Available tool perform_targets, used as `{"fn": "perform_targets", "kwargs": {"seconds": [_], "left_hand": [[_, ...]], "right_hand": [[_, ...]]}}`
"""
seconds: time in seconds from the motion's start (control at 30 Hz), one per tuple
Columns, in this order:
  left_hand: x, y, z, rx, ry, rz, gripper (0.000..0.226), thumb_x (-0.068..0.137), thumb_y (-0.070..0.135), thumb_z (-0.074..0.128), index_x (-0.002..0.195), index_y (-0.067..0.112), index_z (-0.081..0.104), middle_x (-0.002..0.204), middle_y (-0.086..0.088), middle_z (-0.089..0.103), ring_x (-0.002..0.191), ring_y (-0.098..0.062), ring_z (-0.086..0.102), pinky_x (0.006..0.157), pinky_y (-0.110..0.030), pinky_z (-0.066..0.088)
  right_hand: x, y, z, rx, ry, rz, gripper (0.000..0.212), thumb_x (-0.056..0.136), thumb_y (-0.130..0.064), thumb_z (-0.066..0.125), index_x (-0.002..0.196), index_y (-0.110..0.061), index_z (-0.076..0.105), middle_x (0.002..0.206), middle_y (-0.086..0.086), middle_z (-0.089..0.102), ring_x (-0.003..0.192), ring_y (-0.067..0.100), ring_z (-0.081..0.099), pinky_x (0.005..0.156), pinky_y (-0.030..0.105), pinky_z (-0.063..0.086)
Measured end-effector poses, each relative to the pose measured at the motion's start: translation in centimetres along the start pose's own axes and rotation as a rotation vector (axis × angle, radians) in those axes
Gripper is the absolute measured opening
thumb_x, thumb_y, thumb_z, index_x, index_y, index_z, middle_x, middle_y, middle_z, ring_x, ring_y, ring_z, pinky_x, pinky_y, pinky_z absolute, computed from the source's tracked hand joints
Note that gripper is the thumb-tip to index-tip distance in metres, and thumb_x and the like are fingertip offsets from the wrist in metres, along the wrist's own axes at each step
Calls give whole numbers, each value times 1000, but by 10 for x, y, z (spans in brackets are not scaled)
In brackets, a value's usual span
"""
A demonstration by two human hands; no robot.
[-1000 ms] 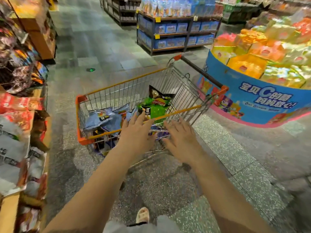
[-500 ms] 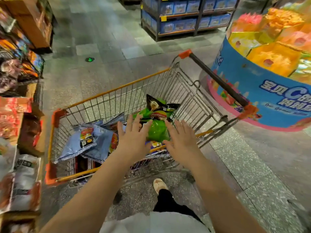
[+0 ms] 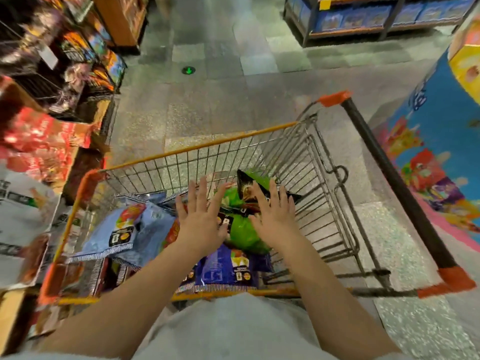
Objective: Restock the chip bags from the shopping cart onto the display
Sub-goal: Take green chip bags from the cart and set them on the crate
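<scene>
A wire shopping cart (image 3: pixel 207 145) with orange rims stands right in front of me. Several chip bags lie inside: a green and black bag (image 3: pixel 242 229) in the middle, a light blue bag (image 3: pixel 122 229) to its left, a dark blue bag (image 3: pixel 226 268) nearest me. My left hand (image 3: pixel 201 222) and my right hand (image 3: pixel 275 216) reach down into the cart with fingers spread, one on each side of the green bag. Neither hand has a hold on it. The snack display (image 3: pixel 39 141) with red and dark bags runs along the left.
A round blue promotional stand (image 3: pixel 436 141) with yellow boxes is close on the right, beside the cart's black handle (image 3: pixel 394 178). Blue-stocked shelving (image 3: pixel 363 19) stands across the aisle. Grey tiled floor lies beyond the cart.
I have stepped up to the cart and now look down into it. Both hands have moved from above the near rim to inside the basket, beside the green bag.
</scene>
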State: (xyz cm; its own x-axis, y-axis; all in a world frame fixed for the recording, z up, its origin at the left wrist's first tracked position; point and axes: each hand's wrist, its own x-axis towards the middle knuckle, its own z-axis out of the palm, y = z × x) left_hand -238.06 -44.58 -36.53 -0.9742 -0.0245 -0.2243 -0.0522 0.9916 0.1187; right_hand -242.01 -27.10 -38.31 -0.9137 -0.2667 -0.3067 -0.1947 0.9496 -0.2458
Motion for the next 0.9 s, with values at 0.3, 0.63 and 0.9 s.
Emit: {"fn": "perform_targets", "kwargs": {"seconds": [0.3, 0.63, 0.9], "left_hand": [[35, 0, 10, 22, 0, -43, 103, 91, 48, 48, 116, 48, -52, 140, -2, -48, 125, -25, -50, 105, -55, -26], [61, 0, 14, 49, 47, -58, 112, 79, 42, 62, 136, 47, -34, 154, -7, -28, 140, -28, -29, 105, -55, -26], [52, -26, 33, 95, 73, -135, 103, 81, 47, 62, 147, 42, -17, 156, 0, -22, 143, -27, -18, 105, -54, -29]], "right_hand": [[69, 30, 20, 18, -168, 6, 77, 98, -52, 33, 145, -33, -25, 153, 10, -32, 143, 32, -22, 115, 50, -8], [127, 50, 36, -81, -190, 51, 70, 100, -51, 19, 150, -18, -18, 156, 16, -21, 144, 35, -17, 117, 50, -5], [147, 46, 58, -217, -96, 37, 49, 103, -29, 33, 150, -22, 24, 160, 10, 8, 146, 34, -2, 117, 55, 4]]}}
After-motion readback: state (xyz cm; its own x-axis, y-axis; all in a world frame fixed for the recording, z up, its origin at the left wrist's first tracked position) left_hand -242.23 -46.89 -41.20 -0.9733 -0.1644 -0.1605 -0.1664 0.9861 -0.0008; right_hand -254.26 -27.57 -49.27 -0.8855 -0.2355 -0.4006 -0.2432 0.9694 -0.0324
